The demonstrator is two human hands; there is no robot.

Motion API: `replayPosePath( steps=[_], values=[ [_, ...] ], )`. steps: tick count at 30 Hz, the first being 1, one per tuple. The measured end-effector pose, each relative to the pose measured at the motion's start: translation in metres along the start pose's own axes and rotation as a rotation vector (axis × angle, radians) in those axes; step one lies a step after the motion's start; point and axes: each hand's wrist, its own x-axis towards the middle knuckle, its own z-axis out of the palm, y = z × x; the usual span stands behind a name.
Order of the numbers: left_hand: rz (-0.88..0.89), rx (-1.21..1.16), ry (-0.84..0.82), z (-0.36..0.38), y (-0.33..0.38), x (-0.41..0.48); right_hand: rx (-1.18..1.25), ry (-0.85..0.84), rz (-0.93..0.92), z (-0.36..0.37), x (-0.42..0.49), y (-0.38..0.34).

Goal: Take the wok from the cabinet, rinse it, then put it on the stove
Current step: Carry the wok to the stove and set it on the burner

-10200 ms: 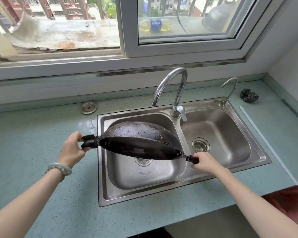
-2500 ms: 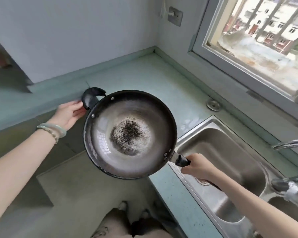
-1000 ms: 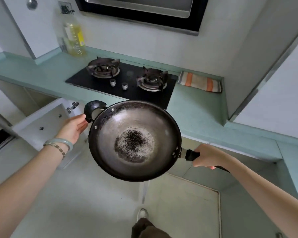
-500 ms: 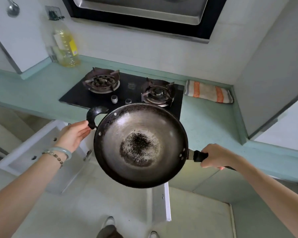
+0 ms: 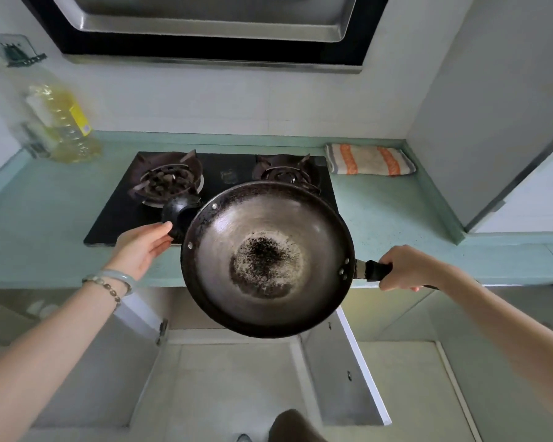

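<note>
I hold the dark metal wok (image 5: 268,231) upright in the air, its far rim over the front right part of the black gas stove (image 5: 122,215). A black speckled patch marks the wok's bottom. My left hand (image 5: 141,247) grips the small black loop handle on the wok's left side. My right hand (image 5: 406,267) is closed around the long black handle on its right. The stove's left burner (image 5: 168,181) is bare; the right burner (image 5: 284,173) is partly hidden behind the wok's rim.
A bottle of yellow oil (image 5: 61,122) stands left of the stove, and a striped folded cloth (image 5: 369,159) lies to its right on the green counter (image 5: 412,224). A range hood (image 5: 205,27) hangs above. Both cabinet doors (image 5: 355,362) below the counter stand open.
I carried the wok from the sink around to the stove. Over the last second it has come closer to the stove and now overlaps its front right part.
</note>
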Motion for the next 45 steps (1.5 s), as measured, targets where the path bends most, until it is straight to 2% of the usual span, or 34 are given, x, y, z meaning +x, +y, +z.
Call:
replayPosePath(
  steps=[7, 17, 26, 45],
  values=[
    [-0.025, -0.016, -0.023, 0.028, 0.006, 0.061, -0.027, 0.026, 0.06, -0.03, 0.042, -0.002],
    [-0.059, -0.027, -0.019, 0.101, 0.025, 0.197, -0.038, 0.069, 0.06, -0.112, 0.168, 0.027],
    [-0.093, -0.043, 0.034, 0.144, 0.026, 0.279, -0.092, 0.108, 0.042, -0.171, 0.262, 0.042],
    [-0.16, 0.001, 0.034, 0.165, 0.034, 0.35, -0.14, 0.092, 0.054, -0.183, 0.347, 0.038]
  ],
)
